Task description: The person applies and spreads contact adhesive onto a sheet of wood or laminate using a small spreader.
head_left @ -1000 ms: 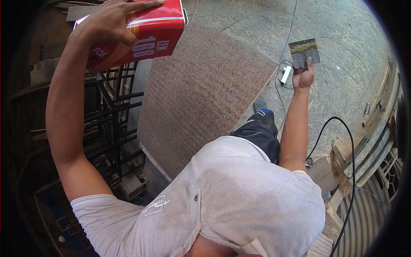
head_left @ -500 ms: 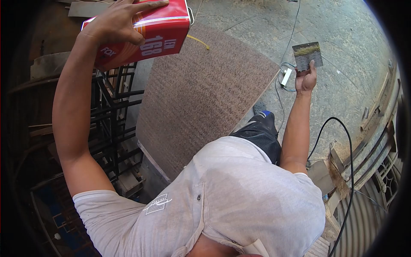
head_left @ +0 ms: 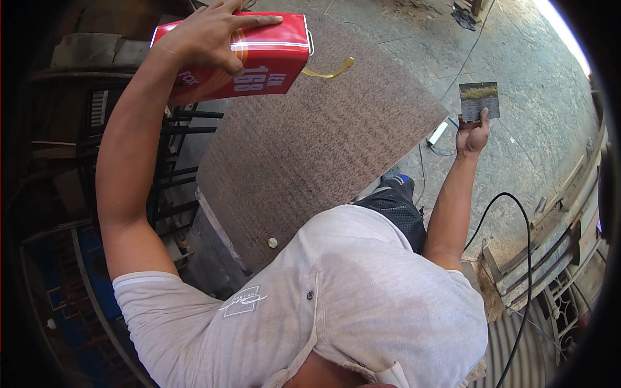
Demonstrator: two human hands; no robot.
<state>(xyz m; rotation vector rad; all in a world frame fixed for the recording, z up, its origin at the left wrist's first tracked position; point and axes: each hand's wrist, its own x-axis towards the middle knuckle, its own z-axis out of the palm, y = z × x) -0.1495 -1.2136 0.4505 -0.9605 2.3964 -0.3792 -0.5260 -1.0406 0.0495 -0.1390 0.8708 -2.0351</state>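
Observation:
My left hand (head_left: pixel 204 37) grips a red tin can (head_left: pixel 275 55) printed "FOX LEM 168" and holds it tilted on its side above a large brown speckled board (head_left: pixel 310 149). From the can's right end a ribbon of yellow glue (head_left: pixel 333 71) runs down over the board. Out to the right, my right hand (head_left: pixel 472 134) pinches a thin, flat square spreader (head_left: pixel 480 102) between thumb and fingers. Yellowish residue crosses the spreader's dark upper part, and its lower part is grey.
Black metal frames (head_left: pixel 178 129) stand left of the board. A white power strip (head_left: pixel 438 133) with cords lies on the concrete floor (head_left: pixel 537 129). A black cable (head_left: pixel 529 258) loops at right, beside stacked wooden strips (head_left: pixel 543 255). A small pale round spot (head_left: pixel 272 243) shows near the board's lower edge.
The can has shifted right and slightly down in view, and the yellow ribbon looks longer and wider. My right hand with the spreader also appears lower and farther right. The pale spot has come into view.

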